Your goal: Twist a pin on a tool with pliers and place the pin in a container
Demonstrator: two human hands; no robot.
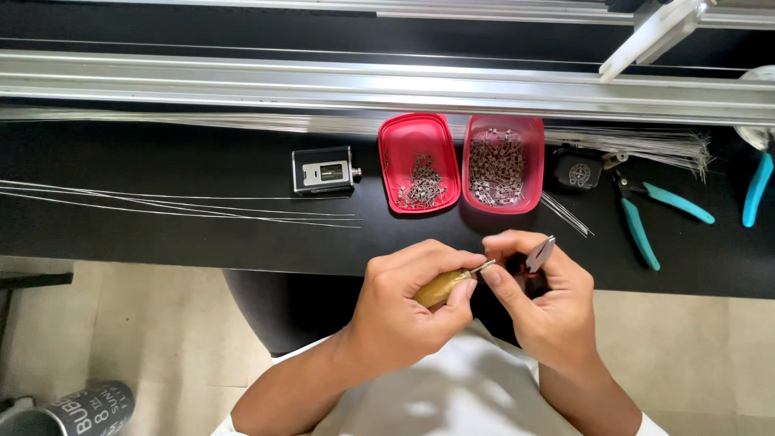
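From the head view, the likeliest slip is the thin metal tip [487, 264] jumping out of the pinch (both hands work in the air, just off the black bench's [202, 234] front edge), and whatever small piece is there dropping to the floor. The left hand [408, 307] is curled tight around a brass-coloured tool handle [440, 288]. The right hand [541, 295] pinches at that tip and also grips small cutters [539, 254]. Two red trays [420, 129] sit mid-bench.
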